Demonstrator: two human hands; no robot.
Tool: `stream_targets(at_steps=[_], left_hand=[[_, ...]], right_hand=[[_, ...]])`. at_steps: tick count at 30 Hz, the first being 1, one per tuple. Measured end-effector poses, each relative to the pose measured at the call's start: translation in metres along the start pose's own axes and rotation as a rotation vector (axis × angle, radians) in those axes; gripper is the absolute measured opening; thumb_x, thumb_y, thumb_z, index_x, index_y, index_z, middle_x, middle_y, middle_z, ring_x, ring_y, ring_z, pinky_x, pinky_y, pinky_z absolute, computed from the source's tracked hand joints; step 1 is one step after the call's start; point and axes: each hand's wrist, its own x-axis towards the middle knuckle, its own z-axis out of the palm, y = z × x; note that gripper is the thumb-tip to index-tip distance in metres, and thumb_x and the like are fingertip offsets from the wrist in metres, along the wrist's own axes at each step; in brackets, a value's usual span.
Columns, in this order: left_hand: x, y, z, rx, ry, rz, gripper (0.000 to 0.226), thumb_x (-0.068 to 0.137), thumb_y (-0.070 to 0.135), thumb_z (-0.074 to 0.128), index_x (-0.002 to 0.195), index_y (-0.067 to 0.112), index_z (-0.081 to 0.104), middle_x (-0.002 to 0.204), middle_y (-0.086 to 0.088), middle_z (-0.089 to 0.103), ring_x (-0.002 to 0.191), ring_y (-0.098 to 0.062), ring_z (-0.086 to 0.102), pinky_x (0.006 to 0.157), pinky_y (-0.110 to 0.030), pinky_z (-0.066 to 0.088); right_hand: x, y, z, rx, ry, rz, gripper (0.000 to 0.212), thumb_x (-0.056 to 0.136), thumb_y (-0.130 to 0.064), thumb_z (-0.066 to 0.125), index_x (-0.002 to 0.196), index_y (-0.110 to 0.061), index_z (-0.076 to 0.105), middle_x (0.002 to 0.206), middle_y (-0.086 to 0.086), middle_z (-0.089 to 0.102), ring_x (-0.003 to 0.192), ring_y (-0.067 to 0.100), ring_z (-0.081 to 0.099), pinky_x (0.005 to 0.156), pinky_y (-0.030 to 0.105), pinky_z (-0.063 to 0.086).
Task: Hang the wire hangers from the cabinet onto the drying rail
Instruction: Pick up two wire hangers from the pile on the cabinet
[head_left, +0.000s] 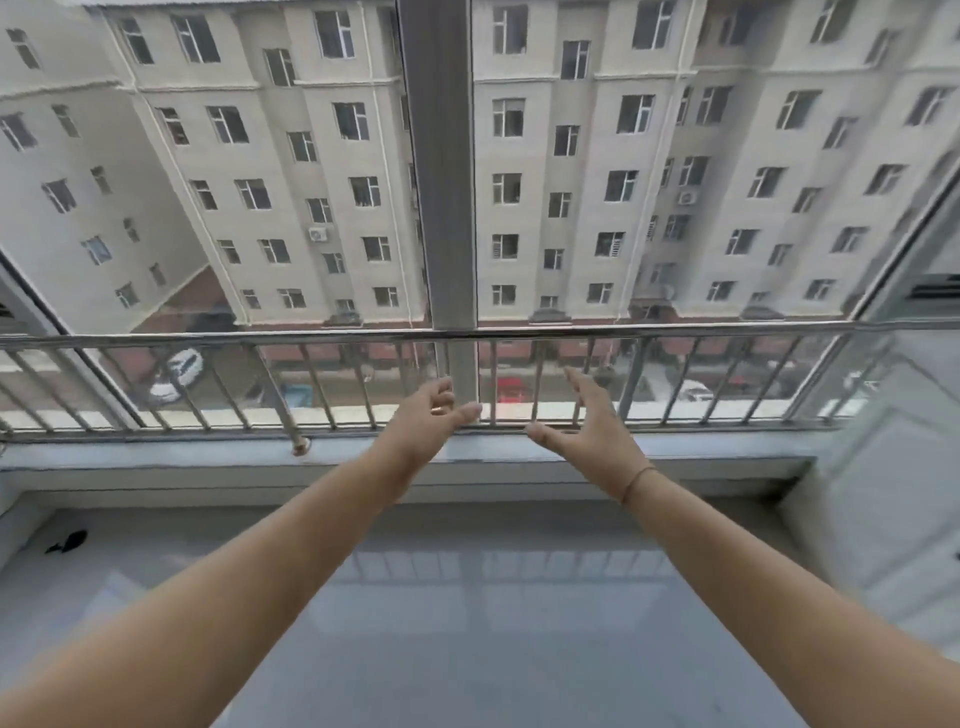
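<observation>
1. left hand (434, 415) and right hand (587, 421) reach forward, fingers loosely spread, holding nothing.
2. a steel rail (208, 338) with upright bars spans the window just beyond them, window post (441, 208) behind.
3. small dark thing (67, 540) on the floor (467, 623), left, too blurred to name.

window mullion (449, 166) centre | apartment block (291, 156) outside | dark scrap (67, 540) on floor (467, 623) left
</observation>
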Motion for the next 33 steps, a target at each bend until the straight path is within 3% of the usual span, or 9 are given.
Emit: stream_targets(at_steps=[3, 5, 9, 14, 24, 27, 30, 33], left_hand=[[0.0, 0.008, 0.065, -0.004, -0.113, 0.004, 0.07, 0.087, 0.024, 0.065, 0.146, 0.012, 0.029, 0.145, -0.011, 0.04, 0.122, -0.017, 0.047, 0.093, -0.025, 0.036], [-0.001, 0.012, 0.106, -0.001, -0.178, 0.008, 0.071, 0.087, 0.022, 0.065, 0.147, 0.013, 0.028, 0.148, -0.012, 0.037, 0.126, -0.017, 0.044, 0.099, -0.025, 0.035], [-0.001, 0.021, 0.183, 0.083, -0.272, 0.028, 0.076, 0.083, 0.033, 0.068, 0.147, 0.019, 0.028, 0.15, -0.008, 0.036, 0.135, -0.022, 0.037, 0.114, -0.041, 0.03], [-0.007, 0.037, 0.277, 0.126, -0.364, 0.062, 0.079, 0.081, 0.035, 0.07, 0.147, 0.021, 0.028, 0.149, -0.006, 0.037, 0.137, -0.021, 0.034, 0.112, -0.035, 0.03], [0.007, 0.069, 0.426, 0.276, -0.54, 0.187, 0.079, 0.079, 0.041, 0.07, 0.145, 0.022, 0.031, 0.148, 0.002, 0.039, 0.135, -0.014, 0.037, 0.109, -0.029, 0.03], [0.024, 0.078, 0.469, 0.329, -0.596, 0.236, 0.074, 0.08, 0.039, 0.07, 0.143, 0.019, 0.035, 0.145, 0.002, 0.042, 0.131, -0.014, 0.04, 0.105, -0.025, 0.03], [0.045, 0.09, 0.514, 0.338, -0.658, 0.276, 0.074, 0.08, 0.035, 0.071, 0.142, 0.017, 0.037, 0.145, 0.001, 0.042, 0.132, -0.014, 0.04, 0.11, -0.029, 0.03], [0.065, 0.11, 0.563, 0.339, -0.745, 0.304, 0.066, 0.082, 0.027, 0.071, 0.138, 0.011, 0.041, 0.138, 0.006, 0.047, 0.121, -0.007, 0.046, 0.099, -0.013, 0.034]], right_hand=[[-0.025, 0.04, -0.049, -0.021, 0.055, 0.079, 0.084, 0.075, -0.038, 0.073, 0.143, -0.023, 0.027, 0.146, -0.001, 0.03, 0.135, 0.016, 0.03, 0.114, 0.037, 0.026], [-0.045, 0.066, -0.08, -0.037, 0.077, 0.145, 0.087, 0.075, -0.041, 0.072, 0.145, -0.022, 0.025, 0.148, -0.002, 0.028, 0.133, 0.013, 0.03, 0.112, 0.032, 0.026], [-0.086, 0.117, -0.142, -0.053, 0.123, 0.238, 0.087, 0.076, -0.043, 0.07, 0.146, -0.025, 0.021, 0.151, -0.001, 0.023, 0.139, 0.016, 0.024, 0.114, 0.036, 0.024], [-0.127, 0.163, -0.208, -0.047, 0.239, 0.332, 0.086, 0.076, -0.044, 0.07, 0.145, -0.028, 0.022, 0.15, 0.0, 0.024, 0.139, 0.02, 0.023, 0.115, 0.042, 0.024], [-0.175, 0.241, -0.297, 0.069, 0.525, 0.517, 0.073, 0.081, -0.033, 0.068, 0.142, -0.02, 0.029, 0.144, 0.001, 0.032, 0.133, 0.015, 0.034, 0.106, 0.026, 0.03], [-0.181, 0.265, -0.322, 0.057, 0.622, 0.569, 0.07, 0.081, -0.033, 0.068, 0.139, -0.019, 0.032, 0.142, 0.002, 0.034, 0.132, 0.016, 0.036, 0.104, 0.026, 0.032], [-0.183, 0.287, -0.354, 0.034, 0.705, 0.631, 0.069, 0.08, -0.031, 0.069, 0.138, -0.017, 0.034, 0.141, 0.005, 0.035, 0.131, 0.019, 0.037, 0.104, 0.028, 0.032], [-0.184, 0.307, -0.391, 0.012, 0.8, 0.678, 0.068, 0.08, -0.028, 0.069, 0.137, -0.015, 0.035, 0.139, 0.007, 0.036, 0.129, 0.02, 0.038, 0.105, 0.029, 0.032]])
